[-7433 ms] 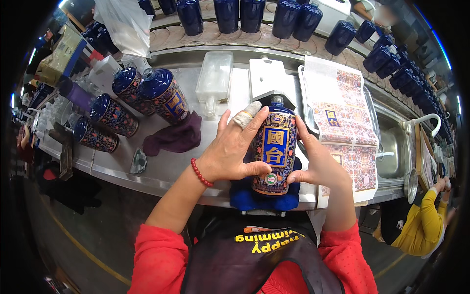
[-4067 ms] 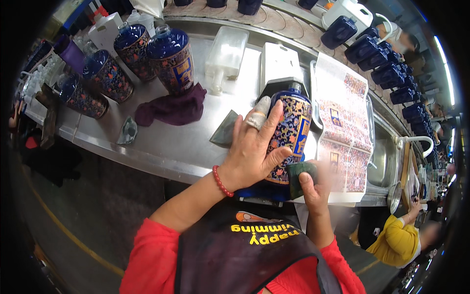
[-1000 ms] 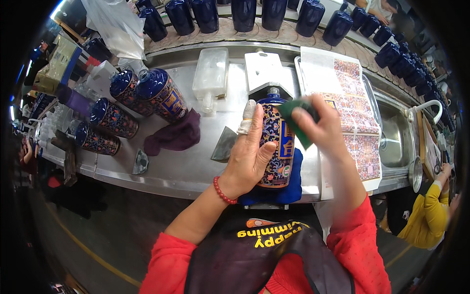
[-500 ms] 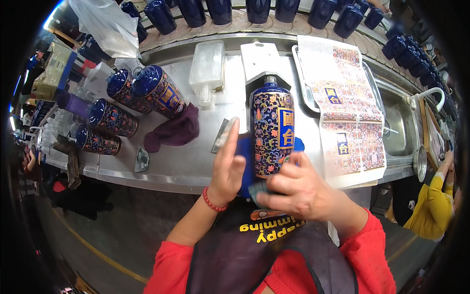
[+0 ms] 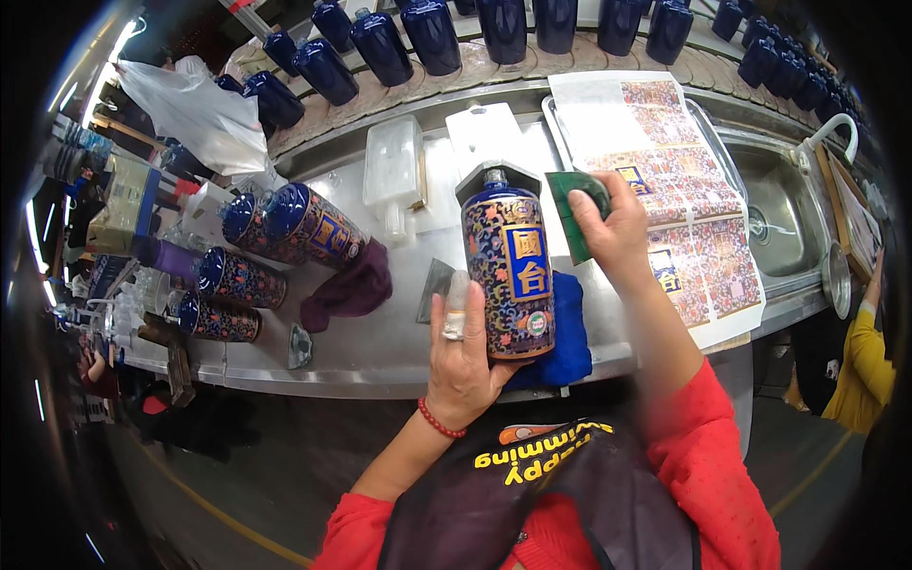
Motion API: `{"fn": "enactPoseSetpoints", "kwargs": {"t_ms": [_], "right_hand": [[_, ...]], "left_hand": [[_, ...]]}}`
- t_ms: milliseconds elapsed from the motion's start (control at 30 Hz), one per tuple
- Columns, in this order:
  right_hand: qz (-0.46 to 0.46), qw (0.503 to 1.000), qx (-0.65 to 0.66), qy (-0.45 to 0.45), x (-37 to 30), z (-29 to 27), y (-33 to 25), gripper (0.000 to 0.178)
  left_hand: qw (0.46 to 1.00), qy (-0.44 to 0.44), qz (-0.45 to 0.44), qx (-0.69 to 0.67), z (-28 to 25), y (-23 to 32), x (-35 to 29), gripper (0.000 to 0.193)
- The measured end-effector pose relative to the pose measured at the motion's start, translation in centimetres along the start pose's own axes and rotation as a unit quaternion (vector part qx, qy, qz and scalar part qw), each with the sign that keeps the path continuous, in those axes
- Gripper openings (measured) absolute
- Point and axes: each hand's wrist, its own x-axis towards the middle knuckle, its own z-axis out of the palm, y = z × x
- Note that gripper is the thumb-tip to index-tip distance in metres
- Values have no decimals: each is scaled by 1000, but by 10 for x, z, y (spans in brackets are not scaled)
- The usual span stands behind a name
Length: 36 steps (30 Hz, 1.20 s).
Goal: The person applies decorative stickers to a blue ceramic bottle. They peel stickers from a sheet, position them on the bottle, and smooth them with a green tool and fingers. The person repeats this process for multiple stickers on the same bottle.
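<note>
A dark blue bottle point(image 5: 503, 275) with a colourful floral wrap and a blue-and-gold label lies tilted on a support, its clear neck pointing away from me. My left hand point(image 5: 461, 356) cups its lower left side, fingers stretched along the wall and thumb at the base. A whitish cover is on one of those fingers. Right of the neck, my right hand point(image 5: 613, 223) pinches a thin green scraper point(image 5: 570, 214), held apart from the bottle. A bright blue cloth point(image 5: 570, 332) lies beside the bottle's lower right.
Printed sheets point(image 5: 717, 256) lie on a tray at right, before a sink point(image 5: 784, 218). Several decorated bottles point(image 5: 242, 277) and a purple cloth point(image 5: 351, 285) are at left. A clear empty-looking container point(image 5: 394, 166) stands behind. Plain blue bottles point(image 5: 432, 38) line the far conveyor.
My right hand has lifted the scraper from the bottle's base to beside its neck. My left hand has come against the bottle's lower left side. The head view has shifted slightly.
</note>
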Motion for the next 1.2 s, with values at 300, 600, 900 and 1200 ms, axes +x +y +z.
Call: {"fn": "enactPoseSetpoints", "kwargs": {"t_ms": [300,600,900,1200], "right_hand": [[80,966,244,-4,-12,21,38,33],[151,926,344,-32,-14,23,42,26],[-242,955,-116,-125,-14,11,34,74],[-256,948,-152,-112,-17,12,37,67]], "left_hand": [[999,-27,-18,29,-6,4,4,113],[999,-30,2,26,1,-3,1,114],[993,-75,-55,-78,10,-21,-14,117],[991,-83,-56,-83,10,-22,-13,118]]}}
